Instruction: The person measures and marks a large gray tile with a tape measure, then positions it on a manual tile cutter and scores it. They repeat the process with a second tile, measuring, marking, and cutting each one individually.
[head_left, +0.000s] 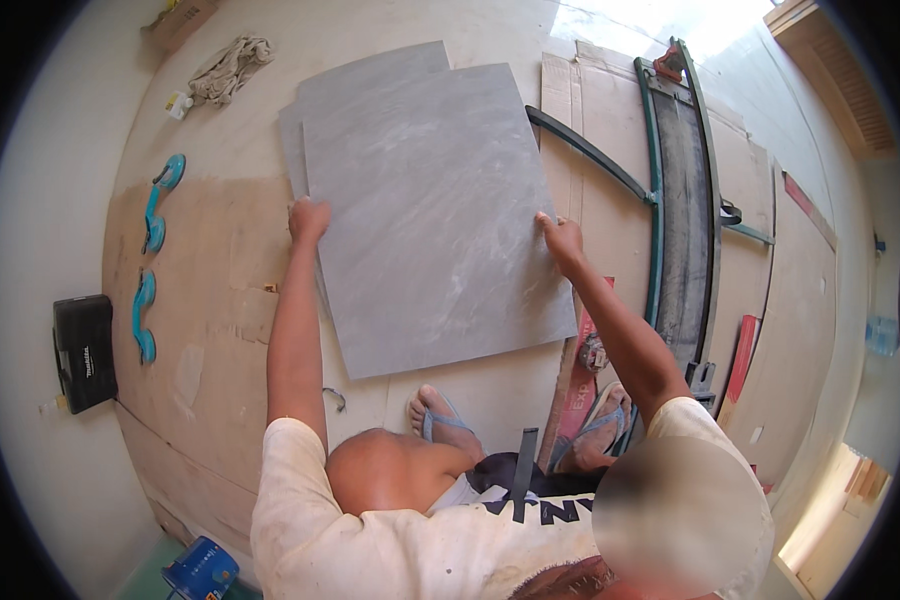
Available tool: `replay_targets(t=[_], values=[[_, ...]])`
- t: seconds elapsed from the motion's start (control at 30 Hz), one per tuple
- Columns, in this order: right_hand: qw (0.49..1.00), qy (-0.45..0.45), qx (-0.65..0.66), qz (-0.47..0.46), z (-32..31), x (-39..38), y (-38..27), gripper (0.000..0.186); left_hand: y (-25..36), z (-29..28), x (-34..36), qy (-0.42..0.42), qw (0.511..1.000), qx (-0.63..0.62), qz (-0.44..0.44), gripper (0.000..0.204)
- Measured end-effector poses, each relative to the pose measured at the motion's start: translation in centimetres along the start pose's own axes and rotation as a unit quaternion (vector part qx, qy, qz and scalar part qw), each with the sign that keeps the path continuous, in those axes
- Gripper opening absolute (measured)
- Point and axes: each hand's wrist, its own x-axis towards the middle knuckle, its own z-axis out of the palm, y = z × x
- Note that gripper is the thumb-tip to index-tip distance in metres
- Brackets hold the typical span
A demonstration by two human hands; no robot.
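Observation:
A large grey marbled tile [435,230] is in front of me, tilted slightly in its outline. My left hand [310,219] is closed on its left edge, and my right hand [561,241] grips the right edge with the thumb on top. The fingers under the tile are hidden. Below it, another grey tile [370,72] shows along the far and left sides, not lined up with the top one. How far the held tile is off the one beneath, I cannot tell.
Right of the tiles lies a long tile cutter [682,200] with a green frame; its side arm [590,152] reaches toward them. Two turquoise suction lifters [153,215] lie at left, near a black case [85,352]. A rag [232,70], blue bucket [200,570] and cardboard sheets [205,330] surround me.

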Motion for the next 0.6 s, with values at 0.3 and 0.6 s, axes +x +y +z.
replay_targets(t=[0.3,0.6], values=[[0.999,0.031,-0.005,0.011,-1.2,-1.3,-0.7,0.036,-0.1,-0.3,-5.6,-0.026,0.999,-0.021,-0.01,0.059],[0.963,-0.079,-0.211,-0.148,-7.6,-1.5,-1.6,0.043,-1.2,1.0,-9.5,0.007,0.999,-0.033,0.004,0.059]])
